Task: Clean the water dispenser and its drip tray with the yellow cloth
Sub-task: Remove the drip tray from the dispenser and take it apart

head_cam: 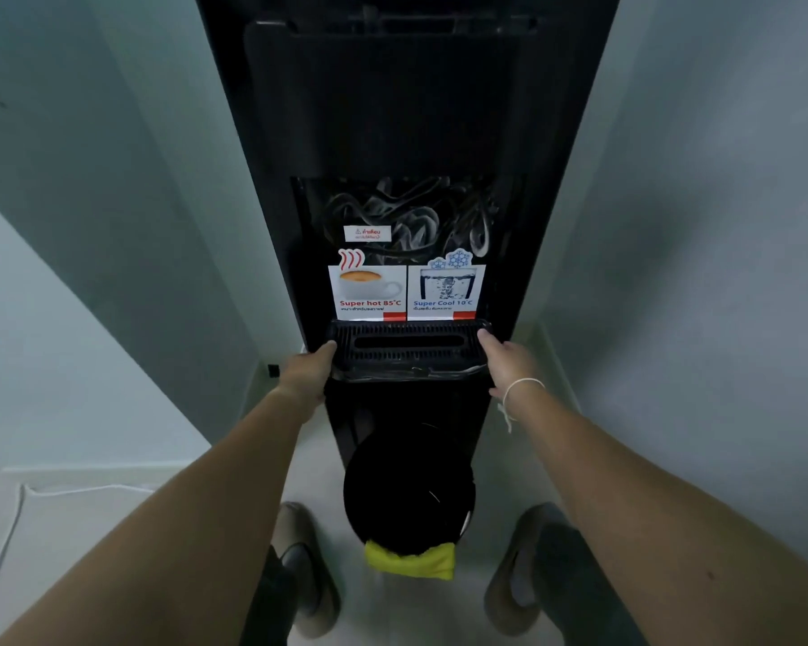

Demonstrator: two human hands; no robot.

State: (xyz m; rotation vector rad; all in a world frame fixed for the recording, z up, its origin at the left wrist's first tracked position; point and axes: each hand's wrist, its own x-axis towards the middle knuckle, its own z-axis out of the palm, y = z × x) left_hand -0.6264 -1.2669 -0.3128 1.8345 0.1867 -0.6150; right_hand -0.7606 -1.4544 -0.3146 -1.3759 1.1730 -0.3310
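Observation:
A tall black water dispenser [393, 109] stands in front of me between two pale walls. Its black slotted drip tray [409, 349] juts out below the hot and cool stickers. My left hand [306, 370] grips the tray's left end, thumb on top. My right hand [509, 363] grips the right end, a white string around its wrist. The yellow cloth [409, 559] lies folded low in the view, below a round black shape [409, 487] at the dispenser's foot.
Pale walls [696, 226] close in on both sides. A white cable [5, 543] runs along the floor at the left. My two feet in sandals [299, 566] stand on the light floor either side of the cloth.

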